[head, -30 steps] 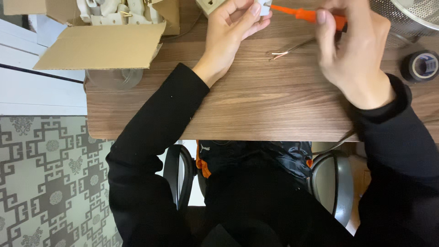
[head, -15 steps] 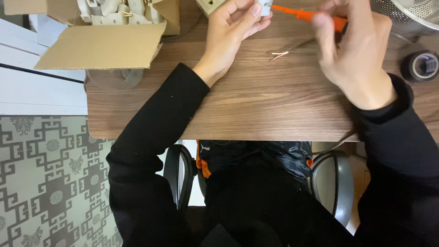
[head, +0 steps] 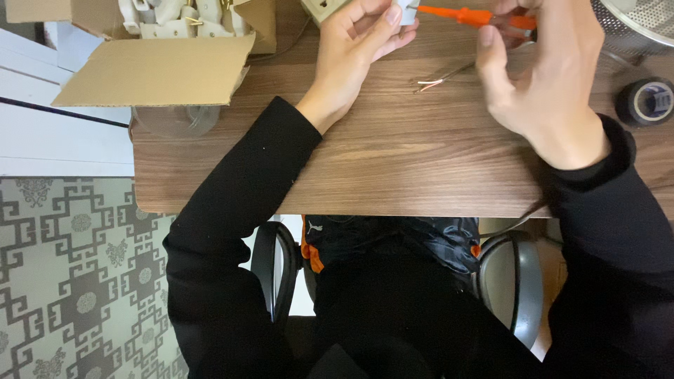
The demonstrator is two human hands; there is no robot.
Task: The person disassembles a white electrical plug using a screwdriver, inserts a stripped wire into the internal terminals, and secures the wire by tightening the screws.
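On the brown wooden table (head: 393,161), an open cardboard box (head: 158,67) of white parts is seen at the far left, a roll of black tape (head: 649,100) at the right edge, and a thin wire with bared ends (head: 441,78) between the hands. A small white part (head: 406,11), cut off by the top edge, is pinched in the left hand (head: 358,49). An orange screwdriver (head: 477,17) is gripped in the right hand (head: 540,84), its tip set at that part. A screw is judged to be under work; steady turning with the part held firm is called for.
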